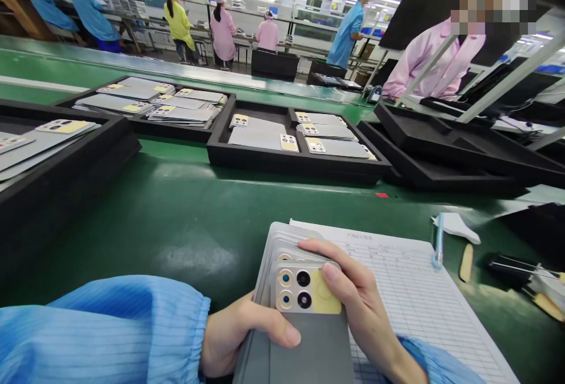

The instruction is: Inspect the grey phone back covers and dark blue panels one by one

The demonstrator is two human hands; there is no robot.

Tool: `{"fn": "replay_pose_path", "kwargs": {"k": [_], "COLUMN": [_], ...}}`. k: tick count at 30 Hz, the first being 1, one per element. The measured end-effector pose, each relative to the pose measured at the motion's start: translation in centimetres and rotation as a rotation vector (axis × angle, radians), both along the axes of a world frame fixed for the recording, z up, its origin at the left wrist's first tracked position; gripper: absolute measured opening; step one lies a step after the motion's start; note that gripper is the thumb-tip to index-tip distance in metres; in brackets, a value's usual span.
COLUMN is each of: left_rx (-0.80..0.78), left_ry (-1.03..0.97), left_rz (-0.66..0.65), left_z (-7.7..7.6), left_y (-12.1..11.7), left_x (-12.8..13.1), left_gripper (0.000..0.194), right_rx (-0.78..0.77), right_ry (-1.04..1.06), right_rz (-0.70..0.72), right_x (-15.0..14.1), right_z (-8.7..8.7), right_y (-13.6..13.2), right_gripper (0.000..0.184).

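A stack of grey phone back covers point(309, 343) is held between my two hands, low in the head view. The top cover carries a camera plate with round lens rings and a pale yellow patch. My left hand point(247, 331) grips the stack from the left, its thumb lying flat on the top cover. Curled over the upper right edge, my right hand point(357, 290) has its thumb by the yellow patch and its fingers on the covers behind. Beneath and right of the stack lies a printed form sheet point(410, 296). The lower ends of the covers run out of view.
Black trays point(282, 163) with more covers stand along the far side of the green table point(189, 219). Another tray point(88, 160) is at left; stacked trays point(459, 166) are at right. A blue pen point(439, 240) touches the sheet. Several people sit or stand beyond.
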State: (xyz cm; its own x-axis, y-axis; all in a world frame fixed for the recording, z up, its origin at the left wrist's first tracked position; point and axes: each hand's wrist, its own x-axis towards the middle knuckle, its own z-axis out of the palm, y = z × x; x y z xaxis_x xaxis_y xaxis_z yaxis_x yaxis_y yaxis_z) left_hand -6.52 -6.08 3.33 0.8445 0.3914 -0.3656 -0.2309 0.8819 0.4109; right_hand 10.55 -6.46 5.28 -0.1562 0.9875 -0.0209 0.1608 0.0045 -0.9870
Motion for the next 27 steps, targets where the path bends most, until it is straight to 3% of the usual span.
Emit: {"fn": "replay_pose_path", "kwargs": {"k": [8, 14, 21, 27], "left_rx": [0.029, 0.039, 0.008, 0.04], "left_ry": [0.015, 0.014, 0.068, 0.07], "left_rz": [0.005, 0.024, 0.038, 0.047], "left_z": [0.13, 0.29, 0.09, 0.08], "left_y": [0.03, 0.0, 0.07, 0.22], "left_x": [0.12, 0.21, 0.09, 0.16], "left_gripper": [0.046, 0.045, 0.045, 0.049], "right_rx": [0.048, -0.007, 0.015, 0.013], "right_ry": [0.037, 0.078, 0.045, 0.014], "right_rz": [-0.017, -0.084, -0.02, -0.006], "right_x": [-0.12, -0.58, -0.34, -0.77], "right_z": [0.05, 0.32, 0.35, 0.49], "right_y": [0.09, 0.05, 0.02, -0.21], "right_gripper": [0.024, 0.026, 0.024, 0.036]}}
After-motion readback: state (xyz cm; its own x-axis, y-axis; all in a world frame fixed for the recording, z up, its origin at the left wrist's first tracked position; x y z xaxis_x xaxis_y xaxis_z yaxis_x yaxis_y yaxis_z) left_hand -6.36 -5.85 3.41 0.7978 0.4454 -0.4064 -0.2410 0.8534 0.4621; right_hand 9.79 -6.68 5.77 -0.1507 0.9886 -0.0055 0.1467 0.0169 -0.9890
